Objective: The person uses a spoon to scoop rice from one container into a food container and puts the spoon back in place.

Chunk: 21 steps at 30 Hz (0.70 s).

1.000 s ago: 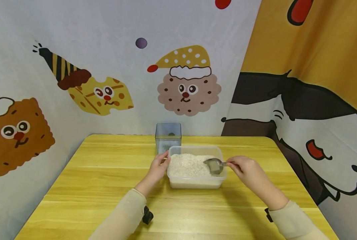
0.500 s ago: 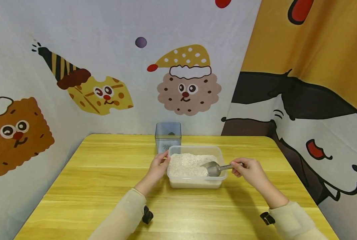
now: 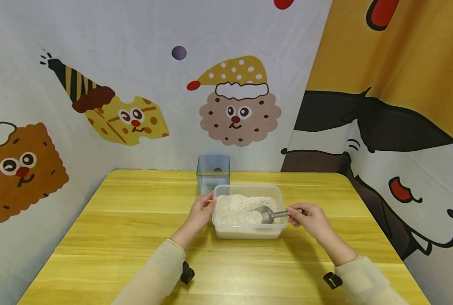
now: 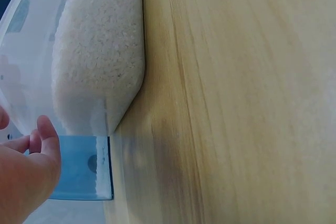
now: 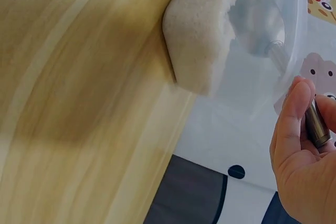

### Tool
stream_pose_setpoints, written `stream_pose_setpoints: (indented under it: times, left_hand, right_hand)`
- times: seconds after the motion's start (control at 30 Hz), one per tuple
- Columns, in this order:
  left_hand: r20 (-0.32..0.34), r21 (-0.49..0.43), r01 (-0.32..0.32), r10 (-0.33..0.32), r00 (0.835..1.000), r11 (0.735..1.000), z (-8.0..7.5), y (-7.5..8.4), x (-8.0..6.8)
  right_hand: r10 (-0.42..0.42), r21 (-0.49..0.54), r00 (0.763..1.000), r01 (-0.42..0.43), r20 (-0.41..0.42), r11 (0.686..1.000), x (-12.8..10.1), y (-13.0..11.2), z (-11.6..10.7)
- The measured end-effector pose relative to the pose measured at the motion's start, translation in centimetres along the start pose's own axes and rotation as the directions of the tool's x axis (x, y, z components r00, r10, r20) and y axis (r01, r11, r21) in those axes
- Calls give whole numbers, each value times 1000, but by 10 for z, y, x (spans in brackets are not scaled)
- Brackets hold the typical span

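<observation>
Rice fills the clear plastic tub at centre frame, where the right hand pinches the metal scoop; its fingers should probably keep it level while the left hand, curled on the rim, steadies the tub on the worktop.
</observation>
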State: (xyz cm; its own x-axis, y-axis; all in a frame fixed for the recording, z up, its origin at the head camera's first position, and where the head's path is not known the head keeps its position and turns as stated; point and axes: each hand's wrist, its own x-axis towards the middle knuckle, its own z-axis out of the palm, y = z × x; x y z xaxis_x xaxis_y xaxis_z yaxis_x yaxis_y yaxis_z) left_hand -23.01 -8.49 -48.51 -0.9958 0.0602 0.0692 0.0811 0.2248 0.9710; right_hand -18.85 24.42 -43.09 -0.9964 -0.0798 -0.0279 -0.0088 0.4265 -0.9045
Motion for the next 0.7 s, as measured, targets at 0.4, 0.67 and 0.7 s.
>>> stream_pose_setpoints:
  times: [0.4,0.67,0.7]
  left_hand:
    - [14,3,-10,10,1000,1000,-1,3,0]
    - [10,17,-6,6,1000,1000,0,1,0]
    - [12,14,-6,6,1000,1000,0,1,0]
  right_hand:
    - [65,144,998,-61,-24,988,1,2,6]
    - [167,241,986,-160,-12,957,1,4,4]
    - [177,257,984,-168,-10,952,1,5,4]
